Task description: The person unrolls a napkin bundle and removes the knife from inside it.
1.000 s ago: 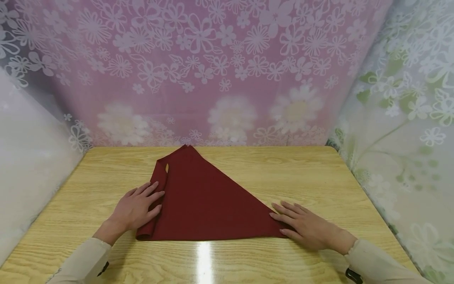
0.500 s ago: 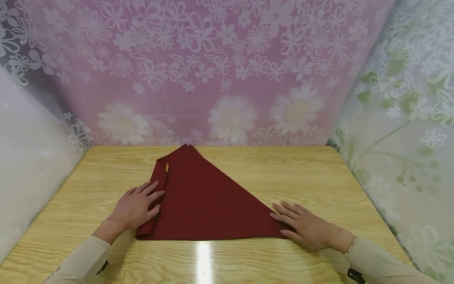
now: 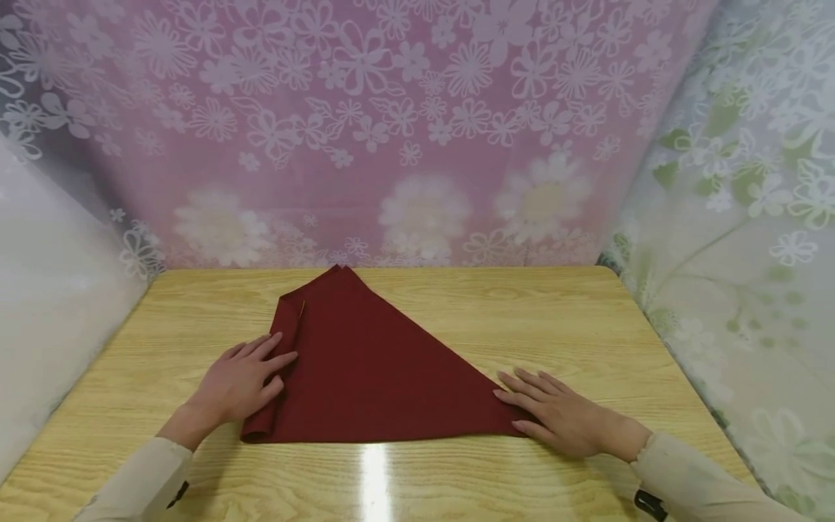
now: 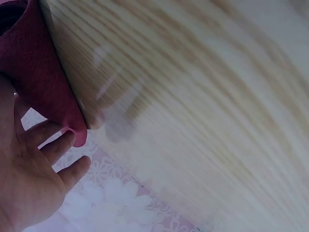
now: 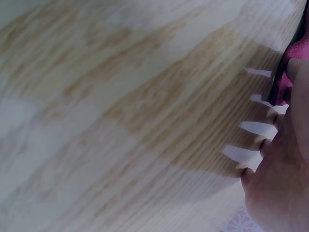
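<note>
two spread hands on a dark red cloth (image 3: 378, 377).
the cloth lies on the wood-grain table (image 3: 522, 312), its left side curled over and its right end tapering to a corner; the left hand (image 3: 238, 384) rests on the curled side, fingers parted and slightly bent, pinching nothing; the right hand (image 3: 567, 420) lies flat with fingers fanned, thumb and forefinger touching the tapering corner, the other fingertips just beyond its slanted edge.
</note>
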`<state>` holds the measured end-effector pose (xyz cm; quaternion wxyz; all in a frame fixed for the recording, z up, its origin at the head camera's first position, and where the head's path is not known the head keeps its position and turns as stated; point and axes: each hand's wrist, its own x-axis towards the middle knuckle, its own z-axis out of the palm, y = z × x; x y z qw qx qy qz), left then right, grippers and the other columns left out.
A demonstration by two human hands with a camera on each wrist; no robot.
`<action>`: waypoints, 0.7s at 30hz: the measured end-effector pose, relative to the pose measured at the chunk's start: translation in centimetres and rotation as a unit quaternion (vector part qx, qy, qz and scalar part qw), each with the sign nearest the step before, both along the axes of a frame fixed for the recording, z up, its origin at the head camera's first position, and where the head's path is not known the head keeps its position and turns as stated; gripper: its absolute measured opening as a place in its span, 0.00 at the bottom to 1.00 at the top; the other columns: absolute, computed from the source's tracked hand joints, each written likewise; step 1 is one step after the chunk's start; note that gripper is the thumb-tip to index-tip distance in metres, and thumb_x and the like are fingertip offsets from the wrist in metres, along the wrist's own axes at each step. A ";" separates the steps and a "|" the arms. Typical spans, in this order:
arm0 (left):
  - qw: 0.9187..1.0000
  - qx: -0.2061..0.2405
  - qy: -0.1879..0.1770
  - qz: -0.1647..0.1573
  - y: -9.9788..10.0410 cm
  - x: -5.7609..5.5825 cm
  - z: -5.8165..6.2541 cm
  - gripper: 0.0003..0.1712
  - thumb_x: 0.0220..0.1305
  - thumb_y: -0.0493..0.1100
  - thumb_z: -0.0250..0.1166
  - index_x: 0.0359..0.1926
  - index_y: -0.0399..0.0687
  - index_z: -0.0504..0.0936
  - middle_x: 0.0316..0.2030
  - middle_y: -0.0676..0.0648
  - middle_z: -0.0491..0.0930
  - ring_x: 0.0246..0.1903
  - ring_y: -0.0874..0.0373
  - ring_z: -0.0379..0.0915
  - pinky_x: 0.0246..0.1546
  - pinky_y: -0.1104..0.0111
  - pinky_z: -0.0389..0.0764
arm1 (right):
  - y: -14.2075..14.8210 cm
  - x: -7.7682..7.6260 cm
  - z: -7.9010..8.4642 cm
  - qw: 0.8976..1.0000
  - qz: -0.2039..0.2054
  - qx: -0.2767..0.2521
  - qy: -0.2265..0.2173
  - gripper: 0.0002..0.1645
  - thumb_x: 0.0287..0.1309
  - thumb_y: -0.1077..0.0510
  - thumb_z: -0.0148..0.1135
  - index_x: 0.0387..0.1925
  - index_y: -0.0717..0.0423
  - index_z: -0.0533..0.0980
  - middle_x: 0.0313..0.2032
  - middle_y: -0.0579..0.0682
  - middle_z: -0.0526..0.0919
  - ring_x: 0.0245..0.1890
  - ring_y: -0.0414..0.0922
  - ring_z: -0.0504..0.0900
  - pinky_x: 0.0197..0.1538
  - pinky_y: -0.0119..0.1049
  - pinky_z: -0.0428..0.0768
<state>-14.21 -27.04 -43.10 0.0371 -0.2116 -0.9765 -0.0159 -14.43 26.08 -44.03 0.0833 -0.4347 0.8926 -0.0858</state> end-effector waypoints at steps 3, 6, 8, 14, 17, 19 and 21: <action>1.000 -0.001 -0.004 0.006 -0.4 0.2 0.2 0.23 0.67 0.48 0.54 0.62 0.51 0.77 0.66 0.37 0.63 0.65 0.42 0.57 0.59 0.46 0.63 | -0.1 -0.1 -0.1 1.000 0.000 0.000 -0.002 0.30 0.73 0.44 0.41 0.72 0.47 0.58 0.73 0.52 0.51 0.71 0.57 0.50 0.65 0.60 0.52; 1.000 0.000 -0.005 0.011 -0.8 0.4 0.5 0.23 0.68 0.49 0.54 0.62 0.50 0.77 0.67 0.38 0.63 0.65 0.42 0.57 0.59 0.45 0.62 | -0.1 -0.1 -0.1 1.000 0.000 0.000 0.001 0.31 0.73 0.44 0.40 0.72 0.47 0.58 0.73 0.52 0.51 0.71 0.57 0.49 0.65 0.59 0.52; 1.000 0.002 -0.003 0.014 -1.1 0.5 0.6 0.24 0.67 0.49 0.54 0.62 0.50 0.76 0.67 0.38 0.62 0.65 0.42 0.57 0.60 0.44 0.61 | -0.1 -0.2 -0.1 1.000 -0.001 -0.001 0.006 0.31 0.73 0.44 0.40 0.72 0.47 0.58 0.73 0.52 0.51 0.71 0.57 0.49 0.65 0.59 0.51; 1.000 -0.001 0.015 0.017 -2.0 0.8 0.7 0.24 0.66 0.46 0.54 0.62 0.48 0.76 0.67 0.38 0.62 0.65 0.42 0.58 0.60 0.45 0.60 | -0.2 -0.2 -0.2 1.000 -0.003 -0.004 0.008 0.30 0.73 0.44 0.41 0.72 0.47 0.58 0.73 0.52 0.51 0.71 0.57 0.49 0.64 0.59 0.50; 1.000 -0.006 0.011 0.015 -2.2 1.0 0.3 0.25 0.69 0.51 0.54 0.64 0.48 0.74 0.68 0.38 0.61 0.65 0.42 0.58 0.59 0.44 0.61 | -0.1 0.0 -0.2 1.000 -0.005 -0.004 0.008 0.30 0.73 0.45 0.41 0.72 0.47 0.59 0.73 0.52 0.51 0.71 0.57 0.50 0.64 0.59 0.50; 1.000 -0.010 0.001 0.015 -2.2 1.1 0.1 0.28 0.70 0.56 0.52 0.66 0.49 0.72 0.68 0.39 0.60 0.65 0.42 0.57 0.59 0.43 0.61 | -0.1 0.1 -0.2 1.000 -0.004 -0.007 0.010 0.30 0.73 0.45 0.42 0.72 0.48 0.59 0.73 0.53 0.52 0.70 0.58 0.50 0.63 0.59 0.50; 1.000 -0.013 -0.008 0.016 -2.2 1.2 0.0 0.31 0.70 0.59 0.52 0.67 0.50 0.70 0.68 0.39 0.60 0.66 0.41 0.56 0.59 0.42 0.61 | -0.1 0.1 -0.2 1.000 -0.002 -0.010 0.014 0.30 0.73 0.46 0.43 0.72 0.48 0.59 0.73 0.53 0.52 0.70 0.58 0.51 0.63 0.60 0.51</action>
